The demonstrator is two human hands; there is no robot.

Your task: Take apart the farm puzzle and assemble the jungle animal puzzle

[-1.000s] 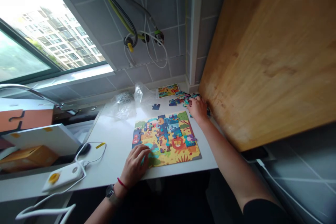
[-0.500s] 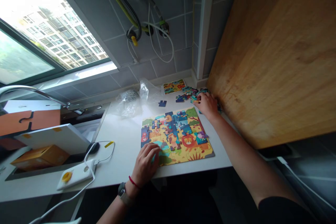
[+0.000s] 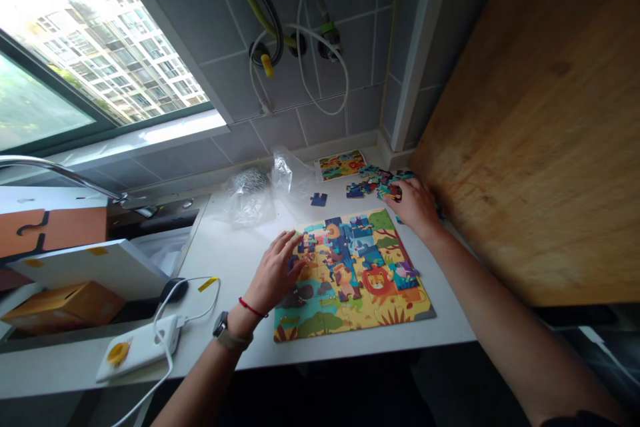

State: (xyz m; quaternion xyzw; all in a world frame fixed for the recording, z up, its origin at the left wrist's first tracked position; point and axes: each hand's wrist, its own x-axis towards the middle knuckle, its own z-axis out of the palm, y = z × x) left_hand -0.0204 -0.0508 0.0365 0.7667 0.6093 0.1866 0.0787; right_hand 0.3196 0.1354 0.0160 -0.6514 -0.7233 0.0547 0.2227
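A jigsaw puzzle [image 3: 325, 323] with jungle animals lies on the counter, several dark-edged pieces resting on its picture. Over its left edge, my left hand [image 3: 275, 270] is open, with thumb and fingers apart and nothing visible in them. My right hand [image 3: 417, 207] is at the heap of loose pieces [image 3: 373, 175] behind the puzzle's right side. Its thumb and fingers are closed around a colourful puzzle piece [image 3: 395, 192] at the heap's edge; the hand covers part of the heap. A single dark blue piece [image 3: 319, 199] lies apart, behind the puzzle.
A picture card [image 3: 341, 165] leans near the back wall beside clear plastic bags [image 3: 247, 197]. A wooden board [image 3: 525, 147] stands along the right. At left are a white power strip [image 3: 143, 347] with a cable, a cardboard box [image 3: 65, 312] and a sink faucet [image 3: 75, 173].
My left hand has lifted and moved up along the puzzle's left edge, uncovering the lower left corner. My right hand stays at the heap. The view has shifted slightly.
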